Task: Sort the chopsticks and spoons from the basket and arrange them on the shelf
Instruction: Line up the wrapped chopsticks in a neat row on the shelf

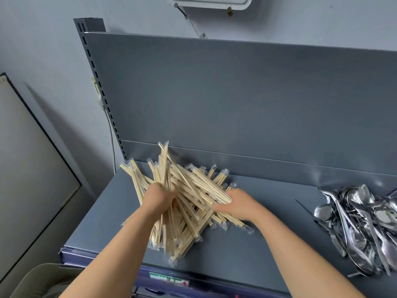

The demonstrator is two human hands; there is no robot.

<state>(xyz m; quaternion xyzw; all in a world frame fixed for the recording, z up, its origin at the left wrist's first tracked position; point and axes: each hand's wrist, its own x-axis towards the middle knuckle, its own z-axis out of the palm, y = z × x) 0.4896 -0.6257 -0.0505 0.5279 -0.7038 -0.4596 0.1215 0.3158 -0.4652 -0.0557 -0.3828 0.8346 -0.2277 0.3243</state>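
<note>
The left hand (pixel 160 195) is clenched around a thick bundle of wrapped chopsticks (pixel 189 190), the fingers curled into the sticks so that the bundle fans upward past the knuckles and downward past the wrist, tilted a little off upright. The right hand (pixel 235 203) lies flat and spread on the right flank of the same pile, palm down, fingers pressing sticks rather than closing on any; it grips nothing that I can make out.

Both hands work in 1 heap. The chopsticks lie crisscrossed on the grey shelf (pixel 268 229), each pair in a clear plastic sleeve, and the heap sits on the shelf's left part. Its far tips come near the shelf's back panel (pixel 236 100), its left tips reach almost to the shelf's left edge, and its near ends stop just short of the front lip.

To the right of the chopsticks the shelf surface is bare for a good stretch. Beyond that gap, well apart from the sticks, a tangled mound of metal spoons (pixel 363 226) lies at the shelf's right side and runs out of the picture. 1 thin dark strip (pixel 305 208) lies on the shelf just left of the spoons.
</note>
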